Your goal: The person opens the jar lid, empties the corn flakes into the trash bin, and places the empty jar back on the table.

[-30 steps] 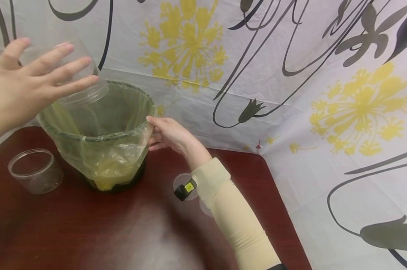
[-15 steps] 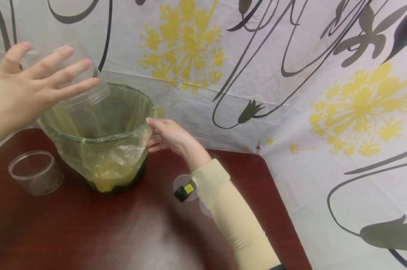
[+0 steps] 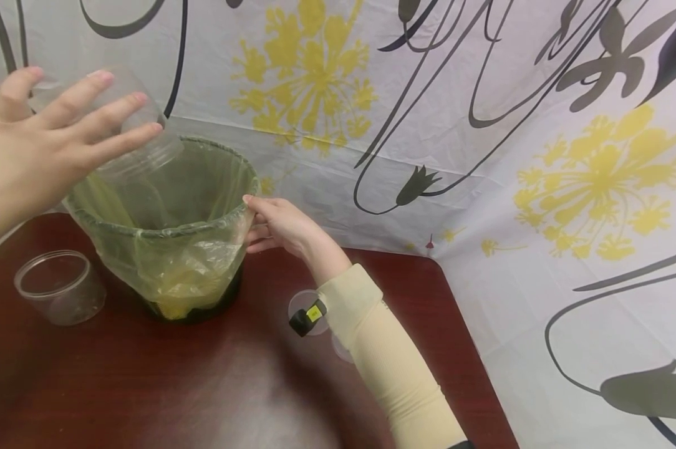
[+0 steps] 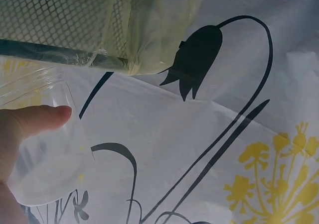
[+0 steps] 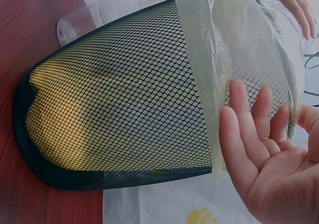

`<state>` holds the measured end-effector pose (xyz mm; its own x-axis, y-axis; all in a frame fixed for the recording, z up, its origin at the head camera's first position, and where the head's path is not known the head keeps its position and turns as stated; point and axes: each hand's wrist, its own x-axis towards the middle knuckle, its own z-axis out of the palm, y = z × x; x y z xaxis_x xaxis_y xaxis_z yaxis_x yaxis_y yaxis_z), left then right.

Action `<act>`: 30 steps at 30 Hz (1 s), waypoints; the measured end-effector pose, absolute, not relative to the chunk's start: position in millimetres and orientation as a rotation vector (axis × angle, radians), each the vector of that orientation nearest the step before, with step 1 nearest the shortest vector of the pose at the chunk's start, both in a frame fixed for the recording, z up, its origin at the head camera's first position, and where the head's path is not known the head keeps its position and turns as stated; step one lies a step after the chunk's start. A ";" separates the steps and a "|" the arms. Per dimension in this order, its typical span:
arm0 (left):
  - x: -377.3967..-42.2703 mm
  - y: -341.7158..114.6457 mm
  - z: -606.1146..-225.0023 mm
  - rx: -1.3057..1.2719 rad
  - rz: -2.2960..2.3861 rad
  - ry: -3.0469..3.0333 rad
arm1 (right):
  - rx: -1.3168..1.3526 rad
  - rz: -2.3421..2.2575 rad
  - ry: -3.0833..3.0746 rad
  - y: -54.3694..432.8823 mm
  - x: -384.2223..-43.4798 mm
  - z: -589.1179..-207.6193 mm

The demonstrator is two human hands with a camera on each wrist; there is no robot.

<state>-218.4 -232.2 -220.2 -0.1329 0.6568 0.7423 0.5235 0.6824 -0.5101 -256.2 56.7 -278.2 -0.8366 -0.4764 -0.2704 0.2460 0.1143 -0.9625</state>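
Note:
My left hand (image 3: 52,134) grips a clear plastic jar (image 3: 147,159) from its side, fingers spread along the wall. The jar is tipped, mouth down, at the left part of the opening of a dark mesh wastebasket (image 5: 139,99). In the left wrist view the thumb presses the transparent wall of the jar (image 4: 55,164). A thin yellowish bag (image 3: 197,262) lines the wastebasket and folds over its rim. My right hand (image 3: 284,221) holds the rim on the right, thumb on the edge and fingers outside against the bag (image 5: 222,45).
A second clear jar (image 3: 63,299) stands uncapped on the dark red table (image 3: 147,380), left of the wastebasket. Near my right sleeve (image 3: 394,368) lie clear round discs (image 3: 318,327), partly covered by it. A patterned cloth (image 3: 315,181) hangs close behind the wastebasket.
My left hand shifts very slightly up and left in the last half second, still holding the tipped jar. The right hand and wastebasket stay put.

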 end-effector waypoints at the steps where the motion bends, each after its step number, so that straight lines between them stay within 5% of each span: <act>1: -216.5 -232.2 -219.3 -0.946 0.121 -1.815 | -0.224 -1.774 1.869 56.8 -256.2 -278.2; 9: -199.3 -230.8 -214.3 -0.904 -0.029 -2.027 | -0.211 -1.774 1.877 57.5 -254.9 -276.8; 30: -216.8 -250.2 -231.7 -0.766 -0.216 -1.958 | -0.208 -1.784 1.882 55.1 -258.2 -280.3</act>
